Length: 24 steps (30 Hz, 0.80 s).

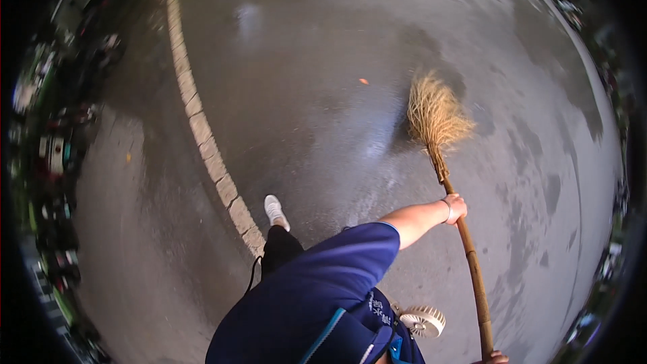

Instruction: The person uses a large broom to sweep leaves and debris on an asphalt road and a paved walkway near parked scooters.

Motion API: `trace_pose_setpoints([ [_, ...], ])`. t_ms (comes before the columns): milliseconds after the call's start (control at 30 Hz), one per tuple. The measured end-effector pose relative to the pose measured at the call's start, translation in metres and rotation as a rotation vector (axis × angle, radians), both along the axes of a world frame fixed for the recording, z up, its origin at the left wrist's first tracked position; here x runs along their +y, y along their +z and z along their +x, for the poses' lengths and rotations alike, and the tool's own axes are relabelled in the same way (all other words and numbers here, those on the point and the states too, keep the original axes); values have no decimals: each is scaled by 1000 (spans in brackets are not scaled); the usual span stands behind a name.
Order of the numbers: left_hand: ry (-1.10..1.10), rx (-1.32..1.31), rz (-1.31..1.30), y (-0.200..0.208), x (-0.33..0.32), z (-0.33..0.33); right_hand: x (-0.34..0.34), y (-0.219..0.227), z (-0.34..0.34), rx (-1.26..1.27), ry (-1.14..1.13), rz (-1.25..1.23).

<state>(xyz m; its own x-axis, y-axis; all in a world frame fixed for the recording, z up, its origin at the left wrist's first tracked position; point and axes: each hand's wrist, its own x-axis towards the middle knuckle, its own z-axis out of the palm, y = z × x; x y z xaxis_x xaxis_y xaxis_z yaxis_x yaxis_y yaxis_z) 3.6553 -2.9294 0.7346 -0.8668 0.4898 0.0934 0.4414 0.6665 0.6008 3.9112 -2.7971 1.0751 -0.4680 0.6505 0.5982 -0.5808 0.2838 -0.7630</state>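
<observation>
A broom with a long bamboo handle [474,266] and a bushy straw-coloured head [435,111] slants across the right side of the head view. My left hand [456,208], a light band round its wrist, reaches across and is closed round the handle just below the bound bristles. Lower down, at the bottom edge, part of my right hand [497,358] is closed on the same handle. The broom head is at the wet grey pavement [303,128]; I cannot tell whether every bristle touches it.
A row of pale kerb stones [201,128] curves down the left, with a small yellow bit [128,157] beyond it. An orange leaf-like scrap [363,81] lies left of the bristles. My white shoe [275,210] is beside the kerb. A small round fan [423,321] hangs at my waist.
</observation>
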Motion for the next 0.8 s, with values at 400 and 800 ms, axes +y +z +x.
trace_pose_setpoints([
  [400,1189,181,132,-70,-608,337,-471,-49,-57,-281,1415,166],
  [800,1802,-1044,-197,-98,-742,845,-881,-215,141,-1173,2368,-77],
])
